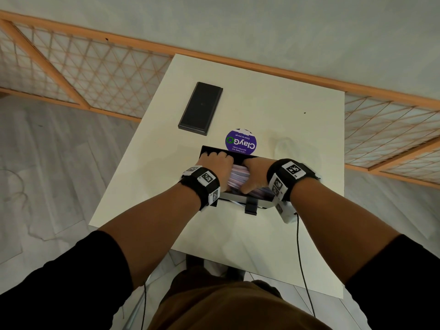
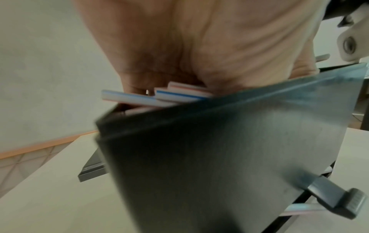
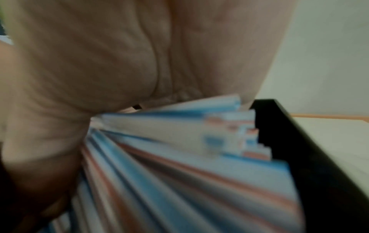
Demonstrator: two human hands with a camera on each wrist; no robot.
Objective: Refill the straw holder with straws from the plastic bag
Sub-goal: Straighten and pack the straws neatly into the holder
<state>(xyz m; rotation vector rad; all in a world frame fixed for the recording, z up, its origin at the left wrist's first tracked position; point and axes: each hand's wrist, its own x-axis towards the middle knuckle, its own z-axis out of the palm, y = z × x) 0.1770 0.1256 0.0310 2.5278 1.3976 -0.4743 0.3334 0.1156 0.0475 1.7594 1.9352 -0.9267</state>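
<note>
A bundle of white straws (image 1: 238, 177) with red and blue stripes lies in the open black straw holder (image 1: 209, 150) near the table's front. My left hand (image 1: 215, 160) curls over the bundle's left end and my right hand (image 1: 252, 169) grips its right part, thumb toward me. In the left wrist view a few straws (image 2: 139, 99) poke out past my left hand (image 2: 199, 47), above the holder (image 2: 219, 149) wall. In the right wrist view the straws (image 3: 179, 157) fan out under my right hand (image 3: 99, 63), beside the holder (image 3: 299, 149) side. A clear plastic bag (image 1: 284, 145) lies crumpled to the right.
The holder's black lid (image 1: 201, 108) lies flat at the back left of the white table (image 1: 238, 236). A round purple sticker (image 1: 241, 142) is stuck just behind the holder. A dispensing lever (image 1: 251, 207) juts from the holder's front. A wooden lattice rail runs behind the table.
</note>
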